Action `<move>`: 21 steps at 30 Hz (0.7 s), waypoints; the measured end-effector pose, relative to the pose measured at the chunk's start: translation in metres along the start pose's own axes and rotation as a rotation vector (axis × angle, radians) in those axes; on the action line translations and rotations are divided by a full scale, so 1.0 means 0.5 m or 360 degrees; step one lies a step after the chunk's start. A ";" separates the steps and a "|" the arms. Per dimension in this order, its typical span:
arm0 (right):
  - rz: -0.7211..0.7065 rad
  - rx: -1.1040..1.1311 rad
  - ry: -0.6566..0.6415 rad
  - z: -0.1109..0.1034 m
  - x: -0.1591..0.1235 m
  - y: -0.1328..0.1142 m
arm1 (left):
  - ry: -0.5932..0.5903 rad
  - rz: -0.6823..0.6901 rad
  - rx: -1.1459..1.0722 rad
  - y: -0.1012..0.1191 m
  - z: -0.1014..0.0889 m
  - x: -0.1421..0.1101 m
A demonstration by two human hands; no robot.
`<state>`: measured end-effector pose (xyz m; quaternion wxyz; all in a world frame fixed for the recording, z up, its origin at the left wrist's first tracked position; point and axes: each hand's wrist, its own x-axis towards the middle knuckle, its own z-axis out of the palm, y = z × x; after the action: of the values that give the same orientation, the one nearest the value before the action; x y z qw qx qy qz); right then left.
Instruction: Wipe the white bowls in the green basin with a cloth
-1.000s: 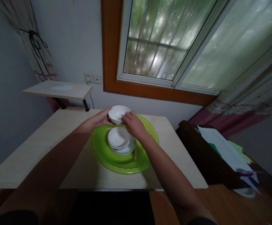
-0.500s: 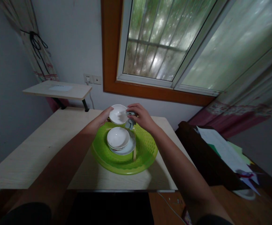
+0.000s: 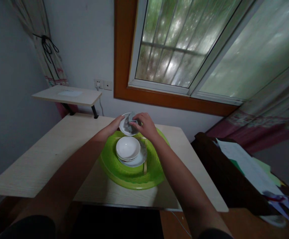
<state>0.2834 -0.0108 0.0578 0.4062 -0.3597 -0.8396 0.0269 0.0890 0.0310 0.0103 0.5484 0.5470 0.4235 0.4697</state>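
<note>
My left hand (image 3: 114, 125) grips the left rim of a white bowl (image 3: 127, 132), holding it tilted above the far side of a green plastic basket (image 3: 132, 185). A grey cloth (image 3: 132, 117) is pinched in my right hand (image 3: 144, 124) and lies against the inside of that bowl. Below, in the basket, a stack of white bowls (image 3: 128, 147) rests on a white plate (image 3: 141, 158). Light wooden chopsticks (image 3: 145, 164) lie beside the plate on its right.
The basket stands on a pale wooden table (image 3: 47, 159). A small raised shelf (image 3: 67, 94) with a paper on it is at the back left. To the right, papers (image 3: 244, 162) lie on a dark piece of furniture (image 3: 216, 159). Behind are a wall socket (image 3: 103, 84) and a barred window (image 3: 169, 46).
My right hand has brought the grey cloth from beside the bowl's right rim into the bowl. The whole view has shifted slightly, so the scene sits a little further right.
</note>
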 end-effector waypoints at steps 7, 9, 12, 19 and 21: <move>-0.0019 -0.0025 0.0013 -0.014 -0.039 0.012 | 0.0100 0.0148 0.0092 -0.038 -0.027 0.022; 0.0005 -0.0090 -0.0013 -0.018 -0.040 0.011 | 0.0115 0.0249 0.0210 -0.042 -0.035 0.023; 0.0026 -0.0220 0.0040 -0.026 -0.041 0.008 | 0.0123 0.0317 0.0357 -0.044 -0.044 0.018; 0.0100 -0.0325 -0.0094 -0.036 -0.049 -0.007 | 0.0147 0.0317 0.0635 -0.034 -0.047 -0.001; 0.0114 -0.0424 -0.0183 -0.031 -0.050 -0.012 | 0.0152 0.0322 0.0654 -0.031 -0.046 -0.004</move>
<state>0.3010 -0.0349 0.0535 0.3049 -0.4380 -0.8442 -0.0496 0.0668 0.0343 -0.0065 0.3550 0.6640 0.4788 0.4515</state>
